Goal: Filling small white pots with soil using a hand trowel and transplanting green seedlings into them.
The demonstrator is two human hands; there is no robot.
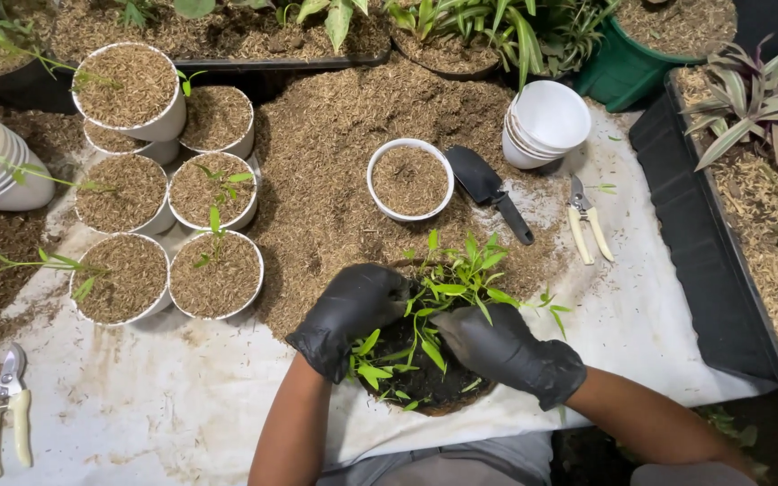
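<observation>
While both gloved hands cup it, the plant clump (425, 346) sits between left hand (350, 315) and right hand (506, 353), fingers curled on its dark root ball, shoots pointing away, probably upright.

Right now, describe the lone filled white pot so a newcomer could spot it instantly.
Start at the big heap of brown husk spread over the white sheet. The pot sits on the heap's right part, just left of the black trowel and the stack of empty white pots. Unlike the filled pots clustered at left, it stands alone and holds only husk, no seedling.
</observation>
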